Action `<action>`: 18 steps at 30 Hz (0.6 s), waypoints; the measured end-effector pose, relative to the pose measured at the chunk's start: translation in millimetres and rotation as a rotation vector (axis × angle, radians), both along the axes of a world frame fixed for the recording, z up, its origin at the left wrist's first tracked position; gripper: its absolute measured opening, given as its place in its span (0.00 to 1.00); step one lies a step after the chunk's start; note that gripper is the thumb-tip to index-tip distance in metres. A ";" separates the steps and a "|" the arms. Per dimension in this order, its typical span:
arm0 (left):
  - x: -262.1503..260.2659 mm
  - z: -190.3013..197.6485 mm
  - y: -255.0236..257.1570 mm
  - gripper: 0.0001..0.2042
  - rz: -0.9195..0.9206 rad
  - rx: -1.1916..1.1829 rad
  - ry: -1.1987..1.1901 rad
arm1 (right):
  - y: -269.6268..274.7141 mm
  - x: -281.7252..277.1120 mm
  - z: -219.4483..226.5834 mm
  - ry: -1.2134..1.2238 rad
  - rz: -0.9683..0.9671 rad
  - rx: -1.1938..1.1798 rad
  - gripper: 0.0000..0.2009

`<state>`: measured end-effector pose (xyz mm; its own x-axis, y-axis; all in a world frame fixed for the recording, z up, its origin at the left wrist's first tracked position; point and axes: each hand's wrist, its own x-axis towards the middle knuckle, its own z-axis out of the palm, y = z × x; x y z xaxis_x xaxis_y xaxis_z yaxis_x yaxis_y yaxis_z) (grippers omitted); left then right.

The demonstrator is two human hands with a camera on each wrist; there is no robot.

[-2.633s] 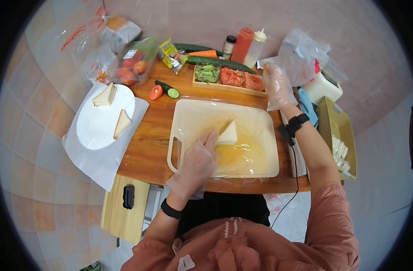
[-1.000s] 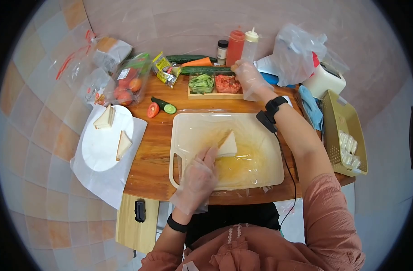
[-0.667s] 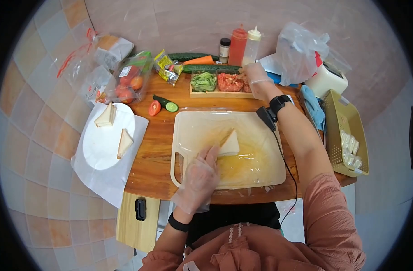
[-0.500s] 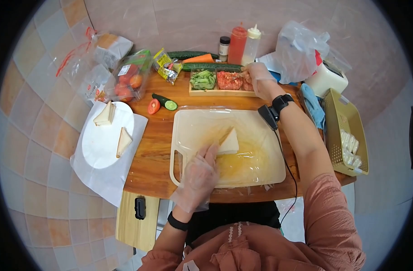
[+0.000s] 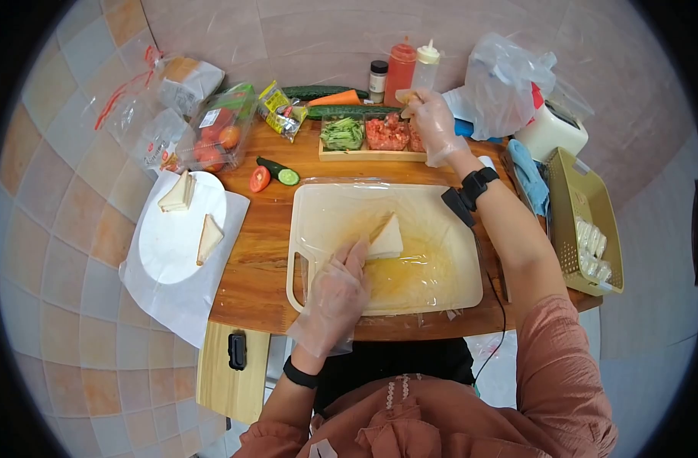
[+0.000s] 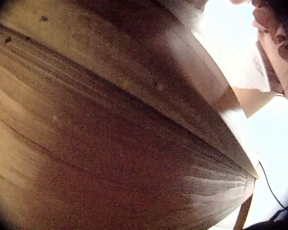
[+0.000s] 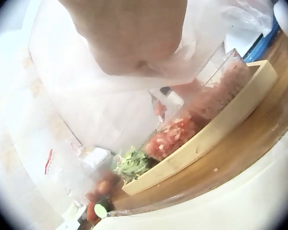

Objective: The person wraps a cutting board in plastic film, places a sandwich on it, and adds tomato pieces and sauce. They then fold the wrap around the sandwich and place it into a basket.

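Note:
On the cream cutting board [image 5: 456, 282], covered in clear film, lies a white triangular sandwich wedge [image 5: 386, 240]. My gloved left hand [image 5: 335, 294] grips its left edge, and the fingers cover that side. At the back, above the third tub of the wooden topping tray [image 5: 372, 156], my gloved right hand [image 5: 431, 124] is raised. Its fingertips pinch a small tan piece [image 5: 405, 96], whose kind I cannot tell. In the right wrist view the glove hides the fingertips, and the tray holds shredded greens [image 7: 133, 163] and red diced filling [image 7: 173, 139].
Left stands a white plate [image 5: 162, 263] with sandwich wedges [image 5: 209, 240]. Cut tomato [image 5: 260, 179] and cucumber [image 5: 288, 177] lie behind the board. Sauce bottles [image 5: 400, 70] and a plastic bag [image 5: 505, 84] line the back. A basket [image 5: 582, 172] stands right. The left wrist view shows mostly wood [image 6: 125, 143].
My right hand first went left to the topping tray, dipped at its right-hand tub, then rose up and left with the tan piece. My left hand stays at the sandwich wedge.

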<state>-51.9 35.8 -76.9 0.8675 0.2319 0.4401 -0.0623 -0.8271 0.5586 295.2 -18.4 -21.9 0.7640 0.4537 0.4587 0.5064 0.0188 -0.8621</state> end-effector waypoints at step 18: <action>0.7 0.3 -0.2 0.23 -0.002 0.013 -0.002 | -9.7 -18.9 8.5 -0.372 -0.071 -0.311 0.14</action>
<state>-51.2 35.6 -76.5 0.8670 0.2250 0.4446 -0.0646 -0.8339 0.5481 276.4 -28.1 -13.5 0.6078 0.5656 0.5574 0.7720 -0.2564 -0.5817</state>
